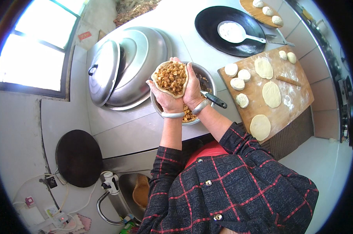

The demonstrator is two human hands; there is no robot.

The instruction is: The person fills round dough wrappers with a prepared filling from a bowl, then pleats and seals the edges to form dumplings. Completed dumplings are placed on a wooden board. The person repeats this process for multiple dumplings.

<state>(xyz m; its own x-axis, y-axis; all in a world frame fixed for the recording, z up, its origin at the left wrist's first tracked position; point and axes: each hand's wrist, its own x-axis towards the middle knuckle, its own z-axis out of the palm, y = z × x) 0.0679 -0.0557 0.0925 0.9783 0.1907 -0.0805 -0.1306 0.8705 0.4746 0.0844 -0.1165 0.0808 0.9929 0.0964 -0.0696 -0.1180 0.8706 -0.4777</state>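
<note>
Cupped together, my left hand (pixel 167 101) and my right hand (pixel 193 86) hold a round dough wrapper (pixel 176 96) heaped with chopped brown filling (pixel 171 77). Both hands are above a metal bowl (pixel 213 84) that contains more filling. A black-handled utensil (pixel 217 99) leans over the bowl's right rim, its far end hidden behind my right hand. On the floured wooden board (pixel 293 101) to the right lie several flat dough rounds (pixel 271 94), several dough balls (pixel 237 84) and a small rolling pin (pixel 288 80).
Large metal lids (pixel 141 58) stand left of the bowl. Beyond the board are a black pan (pixel 205 26) with a white ladle of flour (pixel 231 32) and a round wooden board (pixel 252 11) with dough balls. A sink (pixel 126 187) with a faucet (pixel 100 204) is at lower left.
</note>
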